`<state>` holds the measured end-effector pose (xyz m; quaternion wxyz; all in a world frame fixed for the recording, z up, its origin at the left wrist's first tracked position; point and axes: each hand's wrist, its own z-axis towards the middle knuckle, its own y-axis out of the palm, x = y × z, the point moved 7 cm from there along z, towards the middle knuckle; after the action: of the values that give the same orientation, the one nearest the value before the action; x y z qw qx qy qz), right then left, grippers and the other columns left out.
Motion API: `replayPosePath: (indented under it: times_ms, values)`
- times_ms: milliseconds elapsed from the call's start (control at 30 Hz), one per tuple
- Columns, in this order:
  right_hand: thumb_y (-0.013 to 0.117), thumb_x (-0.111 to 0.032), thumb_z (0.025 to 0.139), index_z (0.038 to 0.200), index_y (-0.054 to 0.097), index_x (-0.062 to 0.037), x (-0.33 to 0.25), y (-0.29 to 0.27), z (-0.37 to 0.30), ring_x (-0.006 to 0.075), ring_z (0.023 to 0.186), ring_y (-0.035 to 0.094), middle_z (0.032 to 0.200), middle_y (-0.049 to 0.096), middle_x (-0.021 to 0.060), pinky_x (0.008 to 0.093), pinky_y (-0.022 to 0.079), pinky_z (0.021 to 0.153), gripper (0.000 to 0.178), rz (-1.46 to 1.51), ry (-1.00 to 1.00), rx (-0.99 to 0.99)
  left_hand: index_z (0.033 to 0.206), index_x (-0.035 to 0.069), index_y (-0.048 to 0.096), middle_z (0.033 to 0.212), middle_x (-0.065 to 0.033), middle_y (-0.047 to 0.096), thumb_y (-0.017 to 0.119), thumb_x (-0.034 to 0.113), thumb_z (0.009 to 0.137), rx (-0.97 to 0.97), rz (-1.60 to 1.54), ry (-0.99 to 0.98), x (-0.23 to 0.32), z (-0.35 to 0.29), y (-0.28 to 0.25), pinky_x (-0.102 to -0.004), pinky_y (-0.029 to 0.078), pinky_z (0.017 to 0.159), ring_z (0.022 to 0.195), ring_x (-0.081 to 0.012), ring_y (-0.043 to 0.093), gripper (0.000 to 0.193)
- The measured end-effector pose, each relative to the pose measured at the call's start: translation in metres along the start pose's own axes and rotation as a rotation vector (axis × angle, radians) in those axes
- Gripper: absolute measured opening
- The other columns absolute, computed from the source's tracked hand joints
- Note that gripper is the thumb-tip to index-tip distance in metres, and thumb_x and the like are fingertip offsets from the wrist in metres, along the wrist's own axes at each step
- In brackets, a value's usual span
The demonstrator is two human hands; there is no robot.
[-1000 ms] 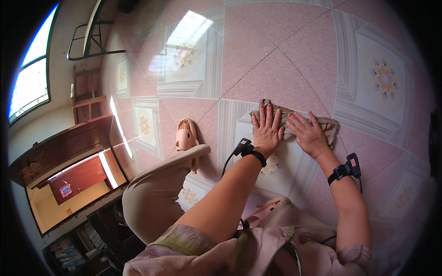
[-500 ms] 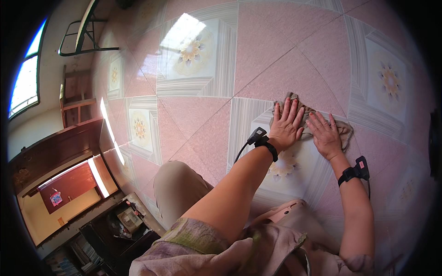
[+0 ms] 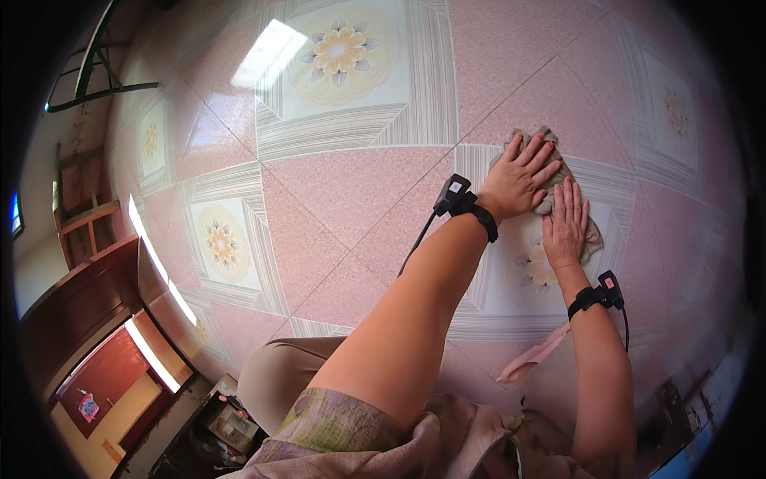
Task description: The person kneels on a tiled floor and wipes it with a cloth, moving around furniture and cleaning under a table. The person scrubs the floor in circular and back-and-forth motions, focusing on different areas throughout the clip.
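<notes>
A crumpled grey-brown cloth [image 3: 592,239] lies on the tiled floor [image 3: 351,199], across a flower-patterned white tile and over its far edge. My left hand [image 3: 517,182] rests flat on the far part of the cloth, its fingers stretched out and a little apart. Close beside it, my right hand [image 3: 565,231] presses palm down on the nearer part, fingers straight and pointing away from me. Both hands are open, and they cover much of the cloth. A black band with a small box and cable sits on each wrist.
Pink and white patterned tiles spread around me. At the far left stands a dark metal-framed piece of furniture [image 3: 104,80]. Nearer on the left are a wooden frame [image 3: 92,223] and a brown wooden cabinet [image 3: 76,287]. A pale pink strip [image 3: 533,357] hangs by my right forearm.
The view has shifted. My right hand and its end of the cloth have come away from the tile's far right corner, closer to my left hand. Both hands stay flat on the cloth.
</notes>
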<state>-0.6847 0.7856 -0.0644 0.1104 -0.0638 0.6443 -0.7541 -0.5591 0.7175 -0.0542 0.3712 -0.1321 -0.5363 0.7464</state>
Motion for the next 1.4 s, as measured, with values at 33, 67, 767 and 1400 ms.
replayPosePath:
  times_ms: [33,67,767,1400]
  values:
    - [0.063,-0.022,0.092,0.16,0.032,-0.01,-0.012,-0.001,0.002,0.0298,0.158,0.02,0.17,0.025,0.0094,0.0528,0.013,0.128,0.076,0.014,-0.002,-0.001,0.155,0.019,0.048,0.166,-0.0117,0.035,0.05,0.046,0.1,-0.021,-0.029,-0.015,-0.008,-0.007,-0.005,-0.0577,0.009,0.127,0.157,-0.0329,0.021,0.062]
    - [0.063,-0.022,0.092,0.16,0.032,-0.01,-0.026,0.0,0.002,0.0298,0.158,0.019,0.17,0.024,0.0095,0.0528,0.013,0.128,0.075,0.021,0.04,-0.022,0.155,0.019,0.047,0.166,-0.0111,0.035,0.05,0.046,0.1,-0.059,-0.041,-0.01,-0.018,-0.02,-0.011,-0.0577,0.009,0.127,0.157,-0.0326,0.021,0.062]
    - [0.071,-0.03,0.089,0.153,0.042,-0.0122,-0.242,0.016,-0.01,0.0316,0.156,0.021,0.168,0.028,0.0093,0.0635,0.014,0.124,0.072,0.139,-0.371,-0.196,0.158,0.023,0.041,0.17,-0.011,0.026,0.053,0.049,0.097,-0.26,0.046,-0.207,-0.136,-0.235,-0.078,-0.0616,0.011,0.125,0.159,-0.0329,0.016,0.068]
    - [0.034,-0.091,0.085,0.16,0.002,0.0116,-0.219,0.118,-0.075,0.0518,0.156,-0.003,0.166,-0.004,0.0384,0.0575,0.004,0.125,0.131,0.115,1.394,-0.256,0.156,0.013,0.042,0.167,-0.0154,0.03,0.05,0.046,0.098,-0.097,-0.122,-0.16,-0.15,-0.297,-0.119,-0.0591,0.008,0.127,0.157,-0.0358,0.019,0.068]
